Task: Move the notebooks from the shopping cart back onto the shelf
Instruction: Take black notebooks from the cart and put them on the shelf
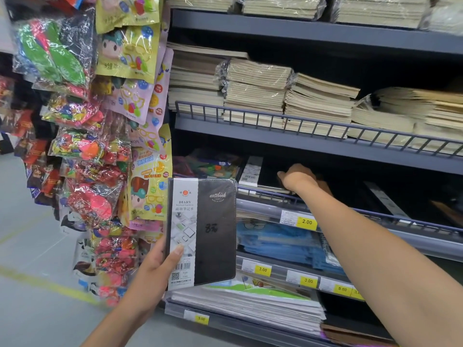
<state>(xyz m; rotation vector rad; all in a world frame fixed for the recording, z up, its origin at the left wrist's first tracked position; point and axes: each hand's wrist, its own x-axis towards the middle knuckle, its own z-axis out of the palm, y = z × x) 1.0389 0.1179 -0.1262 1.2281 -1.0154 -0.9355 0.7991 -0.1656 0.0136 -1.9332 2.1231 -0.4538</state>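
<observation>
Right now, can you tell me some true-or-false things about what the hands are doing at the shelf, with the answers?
1. The left hand holds a black notebook. True.
2. The right hand hangs down beside the person. False: it reaches into the shelf, where dark notebooks lie; its fingers are hidden.
3. The yellow price tag beside the right arm reads 2.00. True.
4. The bags of balloons hang to the right of the shelves. False: they hang to the left.
</observation>
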